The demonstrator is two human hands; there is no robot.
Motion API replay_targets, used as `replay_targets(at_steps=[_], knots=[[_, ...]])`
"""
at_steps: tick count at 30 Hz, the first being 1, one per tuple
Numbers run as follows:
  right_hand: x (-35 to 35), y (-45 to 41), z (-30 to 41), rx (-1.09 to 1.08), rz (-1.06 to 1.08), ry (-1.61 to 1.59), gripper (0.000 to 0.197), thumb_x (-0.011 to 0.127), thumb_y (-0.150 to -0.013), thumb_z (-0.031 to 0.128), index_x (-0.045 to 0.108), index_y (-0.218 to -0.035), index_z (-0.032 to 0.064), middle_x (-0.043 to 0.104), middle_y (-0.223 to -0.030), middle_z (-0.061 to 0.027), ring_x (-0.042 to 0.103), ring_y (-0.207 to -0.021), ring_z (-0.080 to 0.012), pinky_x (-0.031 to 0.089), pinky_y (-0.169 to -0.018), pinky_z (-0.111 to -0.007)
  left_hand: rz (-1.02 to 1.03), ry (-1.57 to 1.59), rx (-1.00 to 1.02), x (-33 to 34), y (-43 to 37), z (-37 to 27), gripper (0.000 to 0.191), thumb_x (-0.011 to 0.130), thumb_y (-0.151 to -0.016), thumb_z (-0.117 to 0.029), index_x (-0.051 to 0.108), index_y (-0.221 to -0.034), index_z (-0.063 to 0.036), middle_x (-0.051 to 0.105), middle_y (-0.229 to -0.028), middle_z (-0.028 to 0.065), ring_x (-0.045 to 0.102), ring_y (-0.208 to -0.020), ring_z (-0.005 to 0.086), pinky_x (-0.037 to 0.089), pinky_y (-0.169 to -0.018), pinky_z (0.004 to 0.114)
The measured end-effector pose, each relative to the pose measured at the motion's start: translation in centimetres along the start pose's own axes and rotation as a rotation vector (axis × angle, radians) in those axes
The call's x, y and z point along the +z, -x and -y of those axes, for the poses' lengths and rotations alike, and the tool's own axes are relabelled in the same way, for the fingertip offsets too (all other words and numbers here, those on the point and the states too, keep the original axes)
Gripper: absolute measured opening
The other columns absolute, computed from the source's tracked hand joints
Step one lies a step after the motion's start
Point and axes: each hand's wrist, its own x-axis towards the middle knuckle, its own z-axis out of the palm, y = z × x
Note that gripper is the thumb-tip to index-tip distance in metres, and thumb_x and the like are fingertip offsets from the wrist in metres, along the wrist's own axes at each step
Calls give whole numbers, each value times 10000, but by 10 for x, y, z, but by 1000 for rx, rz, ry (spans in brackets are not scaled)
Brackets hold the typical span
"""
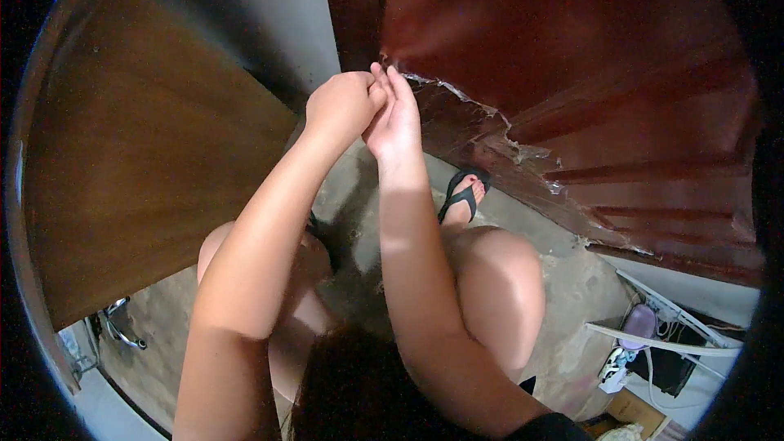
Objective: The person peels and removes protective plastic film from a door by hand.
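Note:
My left hand (344, 101) is curled, its thumb and forefinger pressed against the fingers of my right hand; whether something small is pinched there cannot be told. Palm up with its fingers partly bent, my right hand (397, 113) touches it. Just beyond the fingertips rises a dark red door or panel (551, 43), its surface layer torn along a ragged, whitish edge (456, 90) low down. Below the hands are my bare knees and one foot in a black flip-flop (463, 196).
A brown wooden panel (153, 153) stands at the left, a pale wall (282, 6) behind it. Chrome metal legs (119, 324) rest on the concrete floor (569, 294) at lower left. At lower right are a white rack (667, 343), a purple object (638, 326) and a cardboard box (634, 410).

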Motion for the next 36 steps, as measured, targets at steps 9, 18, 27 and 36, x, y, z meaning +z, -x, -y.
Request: replay_targets(at_steps=[9, 18, 27, 36], knots=[[9, -15, 2, -10, -31, -86, 121, 554, -800, 169, 545, -864, 67, 552, -757, 1, 501, -672, -122, 446, -661, -257, -60, 56, 16, 0, 4, 0, 309, 484, -736, -316, 624, -908, -102, 597, -795, 170, 576, -745, 324, 457, -671, 389], [10, -20, 4, -13, -101, 3, 76, 581, -749, 105, 531, -754, 48, 509, -678, -17, 472, -625, -120, 418, -607, -241, -37, 64, 10, -3, 7, 5, 311, 482, -727, -326, 627, -898, -111, 598, -790, 162, 579, -729, 316, 464, -652, 390], [9, -17, 2, 16, -42, 21, 95, 576, -750, 122, 510, -703, 71, 454, -611, 22, 422, -565, -91, 364, -551, -220, 38, 33, 7, -9, 6, 4, 274, 465, -734, -299, 631, -836, -107, 605, -766, 135, 578, -715, 304, 465, -637, 389], [5, -8, 2, 1, -44, -46, 210, 572, -773, 254, 549, -876, 72, 520, -742, -1, 470, -716, -115, 397, -697, -237, -23, 63, 54, -4, 6, 11, 278, 473, -737, -288, 619, -835, -73, 594, -740, 170, 576, -689, 327, 464, -638, 412]])
